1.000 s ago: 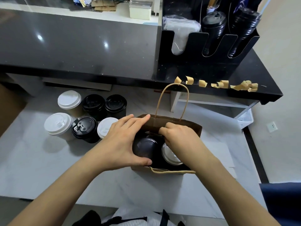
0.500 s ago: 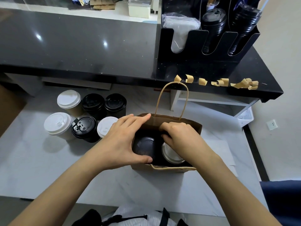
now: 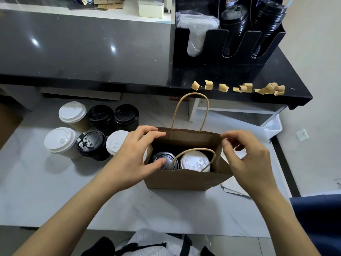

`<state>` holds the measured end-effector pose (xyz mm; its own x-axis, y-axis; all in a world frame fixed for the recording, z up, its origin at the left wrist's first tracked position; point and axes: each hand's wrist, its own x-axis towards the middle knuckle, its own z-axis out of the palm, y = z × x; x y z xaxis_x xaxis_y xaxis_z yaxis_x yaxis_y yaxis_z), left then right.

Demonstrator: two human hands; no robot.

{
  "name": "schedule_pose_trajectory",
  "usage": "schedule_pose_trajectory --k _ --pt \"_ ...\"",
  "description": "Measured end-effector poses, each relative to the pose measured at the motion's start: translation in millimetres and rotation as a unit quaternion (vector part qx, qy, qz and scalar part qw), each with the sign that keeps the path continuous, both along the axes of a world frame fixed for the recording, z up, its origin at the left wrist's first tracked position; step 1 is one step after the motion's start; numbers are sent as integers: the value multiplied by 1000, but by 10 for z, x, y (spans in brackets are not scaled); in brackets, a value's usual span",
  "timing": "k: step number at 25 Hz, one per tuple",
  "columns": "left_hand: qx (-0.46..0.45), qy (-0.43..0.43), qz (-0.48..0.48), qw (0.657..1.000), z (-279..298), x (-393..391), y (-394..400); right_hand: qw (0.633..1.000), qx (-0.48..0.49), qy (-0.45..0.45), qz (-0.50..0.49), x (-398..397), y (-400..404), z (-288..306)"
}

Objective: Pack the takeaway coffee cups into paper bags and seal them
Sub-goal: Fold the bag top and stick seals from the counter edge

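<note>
the brown paper bag [image 3: 181,179] stands open on the pale marble counter [image 3: 55,196], between the two hands. inside it sit two cups side by side — a black-lidded cup [image 3: 165,160] on the left and a white-lidded cup [image 3: 194,161] on the right. the left hand [image 3: 132,154] is at the bag's left edge, its fingers curled over the far left corner of the rim and its thumb reaching across the near left rim onto the black lid, so it holds that side of the bag. the right hand [image 3: 247,156] is at the bag's right edge with fingers bent toward the far right corner; whether they actually pinch the paper or only hover just beside it cannot be told. the far handle [image 3: 190,111] stands upright, while the near handle [image 3: 199,156] droops inward across the white lid. six more lidded cups [image 3: 92,132] are clustered on the counter to the left of the bag, near the left hand; the closest white one is partly hidden behind that hand. both cups in the bag show only their lids — their bodies are hidden by the bag's walls. some flat sheets [image 3: 234,187] peek out behind the bag's right side, mostly covered by the right wrist.
</note>
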<state>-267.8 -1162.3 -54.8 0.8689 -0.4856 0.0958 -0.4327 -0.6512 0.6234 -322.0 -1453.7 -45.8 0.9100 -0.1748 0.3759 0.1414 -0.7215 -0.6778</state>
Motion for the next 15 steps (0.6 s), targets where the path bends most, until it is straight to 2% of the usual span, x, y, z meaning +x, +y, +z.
schedule_pose_trajectory --k 7,15 --pt "-116 -26 85 989 12 -70 103 995 59 70 -44 -154 -22 -199" --pt "-58 107 5 993 -63 -184 251 991 84 106 3 -157 -3 -220"
